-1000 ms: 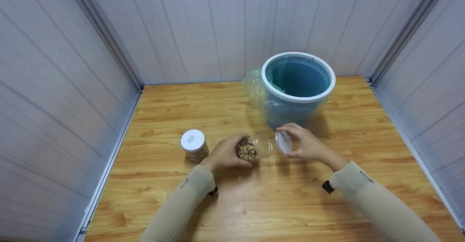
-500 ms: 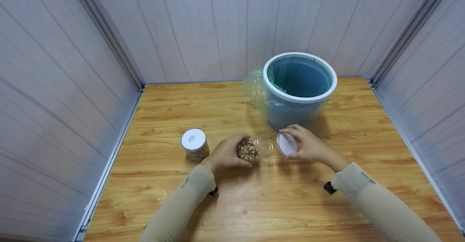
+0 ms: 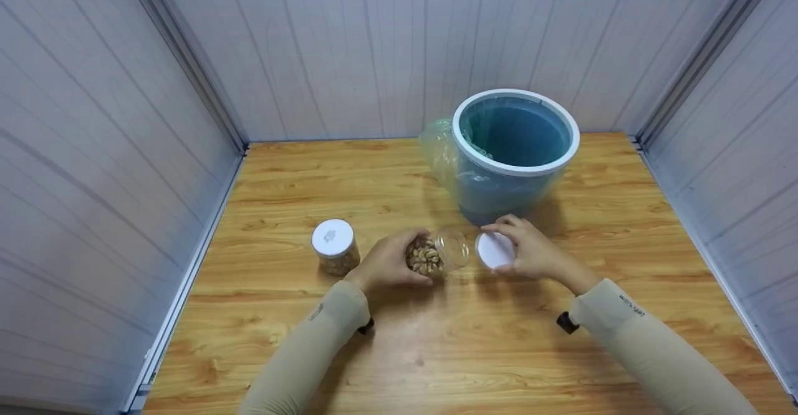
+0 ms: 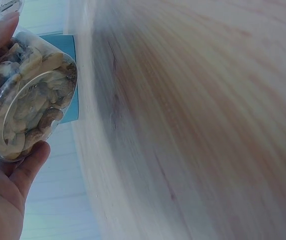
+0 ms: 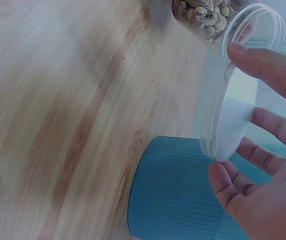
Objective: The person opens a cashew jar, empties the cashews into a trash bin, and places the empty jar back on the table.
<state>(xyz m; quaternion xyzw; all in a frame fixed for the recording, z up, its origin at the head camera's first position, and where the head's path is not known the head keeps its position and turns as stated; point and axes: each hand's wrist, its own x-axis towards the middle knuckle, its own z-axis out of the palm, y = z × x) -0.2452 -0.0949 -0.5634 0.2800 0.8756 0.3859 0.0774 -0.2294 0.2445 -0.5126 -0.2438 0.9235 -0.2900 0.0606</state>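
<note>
My left hand [image 3: 388,262] grips a clear plastic jar [image 4: 39,99] around its lower half. The jar leans over to the right, its uncovered mouth facing my right hand. Brown, nut-like pieces [image 3: 425,258] fill its lower part; the part near the mouth holds none. In the right wrist view, my right hand [image 5: 268,150] pinches a round lid [image 5: 233,117] by its edge between thumb and fingers. This lid has a clear rim and a white face. In the head view the lid sits just right of the jar mouth, with a small gap between them.
A second jar [image 3: 337,262] with a white lid [image 3: 332,237] stands upright left of my left hand. Behind my right hand stands a blue bin [image 3: 499,200] with a white rim and a green plastic bag bulging at its left. Pale panel walls [image 3: 349,47] enclose the wooden table [image 3: 399,352].
My right hand has turned the lid so its white face shows more fully to the head view, and has shifted slightly right. The left hand and jar have stayed nearly still.
</note>
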